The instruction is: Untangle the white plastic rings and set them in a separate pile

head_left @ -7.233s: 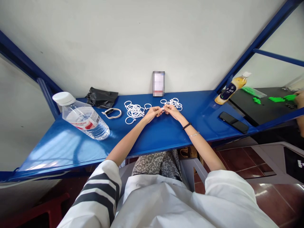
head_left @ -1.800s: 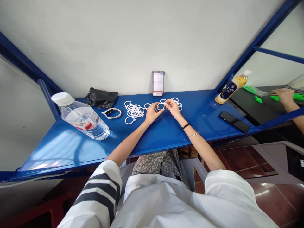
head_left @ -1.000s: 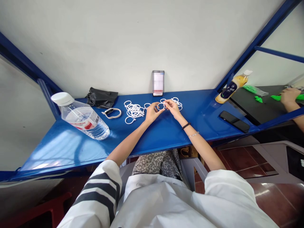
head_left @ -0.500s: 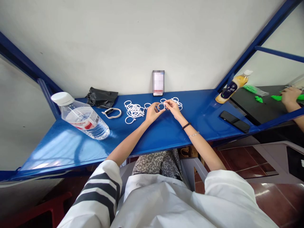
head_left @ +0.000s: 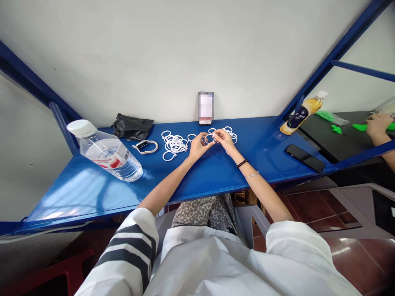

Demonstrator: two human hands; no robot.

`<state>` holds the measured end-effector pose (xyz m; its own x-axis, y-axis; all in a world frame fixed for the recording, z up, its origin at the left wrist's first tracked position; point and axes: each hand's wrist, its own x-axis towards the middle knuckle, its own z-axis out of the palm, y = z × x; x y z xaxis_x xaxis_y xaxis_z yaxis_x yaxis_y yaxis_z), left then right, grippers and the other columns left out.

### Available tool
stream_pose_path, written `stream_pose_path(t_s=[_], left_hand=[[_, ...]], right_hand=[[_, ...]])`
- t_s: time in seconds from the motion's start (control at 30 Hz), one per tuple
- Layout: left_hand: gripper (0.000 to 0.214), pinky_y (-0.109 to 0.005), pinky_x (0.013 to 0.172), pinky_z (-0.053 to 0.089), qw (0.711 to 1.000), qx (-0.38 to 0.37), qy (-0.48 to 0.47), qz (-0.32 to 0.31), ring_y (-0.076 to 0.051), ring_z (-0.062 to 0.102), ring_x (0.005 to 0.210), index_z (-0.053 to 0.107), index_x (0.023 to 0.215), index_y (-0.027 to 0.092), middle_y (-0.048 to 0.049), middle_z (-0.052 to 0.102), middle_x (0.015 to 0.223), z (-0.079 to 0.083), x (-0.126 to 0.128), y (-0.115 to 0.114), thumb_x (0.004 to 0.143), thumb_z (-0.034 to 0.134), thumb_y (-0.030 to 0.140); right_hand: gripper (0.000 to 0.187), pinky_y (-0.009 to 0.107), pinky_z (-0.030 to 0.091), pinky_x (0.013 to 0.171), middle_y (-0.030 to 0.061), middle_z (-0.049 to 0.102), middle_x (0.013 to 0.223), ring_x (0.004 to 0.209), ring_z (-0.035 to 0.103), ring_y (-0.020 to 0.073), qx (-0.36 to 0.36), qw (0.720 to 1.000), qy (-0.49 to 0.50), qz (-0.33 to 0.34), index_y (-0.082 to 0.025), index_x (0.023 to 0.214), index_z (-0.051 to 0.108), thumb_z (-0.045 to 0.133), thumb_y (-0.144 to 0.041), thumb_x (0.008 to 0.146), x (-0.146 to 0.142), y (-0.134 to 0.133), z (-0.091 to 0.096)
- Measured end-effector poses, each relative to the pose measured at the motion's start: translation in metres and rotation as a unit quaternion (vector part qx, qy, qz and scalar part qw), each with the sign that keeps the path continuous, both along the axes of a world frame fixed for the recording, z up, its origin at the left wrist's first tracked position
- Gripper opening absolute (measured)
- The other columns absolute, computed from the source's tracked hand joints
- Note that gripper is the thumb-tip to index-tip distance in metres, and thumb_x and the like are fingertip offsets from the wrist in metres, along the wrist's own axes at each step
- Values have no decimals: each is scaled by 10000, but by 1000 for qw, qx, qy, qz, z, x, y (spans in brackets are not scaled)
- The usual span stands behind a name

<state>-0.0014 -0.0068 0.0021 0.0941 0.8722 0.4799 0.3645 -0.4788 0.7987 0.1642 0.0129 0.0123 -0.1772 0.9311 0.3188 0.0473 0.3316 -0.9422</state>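
Observation:
Between my two hands is a white plastic ring (head_left: pixel 209 142), held just above the blue desk. My left hand (head_left: pixel 198 146) grips its left and lower side between thumb and fingers. The fingertips of my right hand (head_left: pixel 225 140) pinch its upper right side; the exact spot they press is hidden. Left of my hands lies a tangled pile of white rings (head_left: pixel 175 144), each with a small knob where its ends meet. A few more white rings (head_left: pixel 233 137) rest behind and right of my right hand.
A phone (head_left: pixel 205 109) leans against the wall. On the left stand a water bottle (head_left: pixel 108 158), a pale-strapped wristband (head_left: pixel 148 146) and a black plastic bag (head_left: pixel 132 126). A drink bottle (head_left: pixel 300 115) and a dark phone (head_left: pixel 305 158) are at right; beyond the frame is another person's hand (head_left: pixel 379 124).
My hands and the ring between them stay almost exactly in place. The other person's hand at far right has shifted slightly.

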Motion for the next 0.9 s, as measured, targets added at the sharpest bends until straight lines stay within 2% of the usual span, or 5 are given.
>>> stream_pose_path(t_s=[0.47, 0.7, 0.9], left_hand=[[420, -215, 542, 415, 1000, -3, 11, -7, -72, 500, 531, 585, 971, 183, 19, 618, 783, 0, 0, 0, 711, 769, 457], [420, -220, 541, 401, 999, -10, -4, 38, -82, 508, 533, 554, 994, 191, 32, 606, 761, 1, 0, 0, 714, 769, 420], [434, -218, 528, 380, 997, -17, -22, 78, -85, 501, 529, 512, 1029, 209, 36, 589, 753, 2, -2, -1, 741, 745, 434]], right_hand=[[320, 249, 416, 614, 3, 595, 807, 696, 516, 122, 2, 1000, 12, 7, -206, 860, 639, 702, -500, 752, 3, 3, -3], [402, 239, 415, 597, 15, 634, 829, 701, 543, 122, -58, 998, 20, 2, -211, 1012, 664, 674, -525, 762, -1, -1, 1], [378, 235, 393, 594, 25, 632, 797, 705, 538, 118, -75, 995, -20, 56, -172, 845, 710, 656, -538, 770, -4, -4, 2]])
